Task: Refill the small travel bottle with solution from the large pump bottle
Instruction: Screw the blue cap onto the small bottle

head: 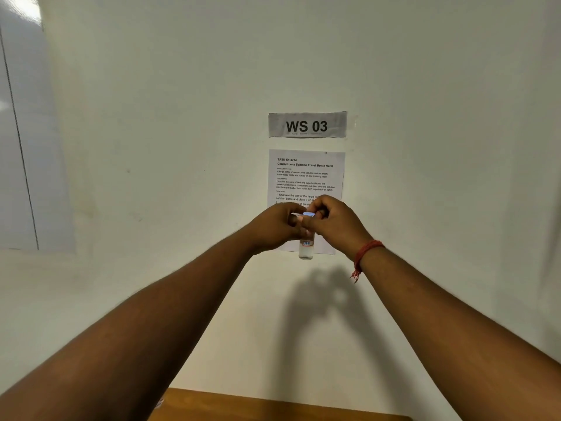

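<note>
At frame centre, a small clear travel bottle (305,250) was held upright before a taped task sheet (306,174). It was gripped around the body by the left hand (274,227), while its white cap (308,214) was pinched by the right hand (335,221).

Your arms reach straight out and meet at chest height. Your left hand (274,227) curls its fingers inward in a grip; your right hand (337,221) pinches from above, a red thread around its wrist.
</note>
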